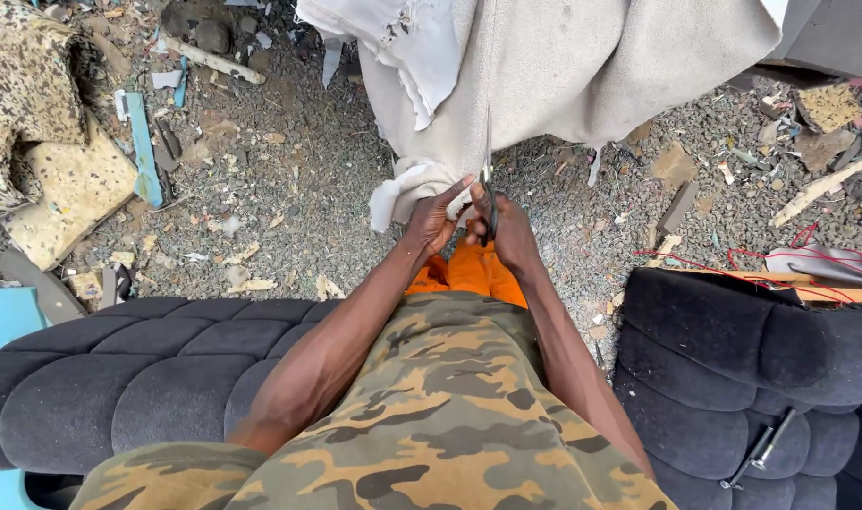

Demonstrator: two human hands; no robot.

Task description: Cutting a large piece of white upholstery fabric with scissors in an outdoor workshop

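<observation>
Beige fabric [582, 66]: soft matt cloth, slightly fuzzy, frayed white lining at the torn edge. Scissors [489, 184]: thin dark metal blades, dull sheen. Left hand [438, 215] bunches the cloth, right hand [513, 231] on the scissors. Black cushions [119, 378]: tufted velvety upholstery, matt. Foam blocks [67, 194] near the ground's left edge: yellow speckled, rough, crumbly. Ground [289, 179]: grey gravel, coarse, littered with scraps. Wood strip [832, 295]: bare, pale. Camouflage shirt [450, 406]: printed woven cloth, matt.
</observation>
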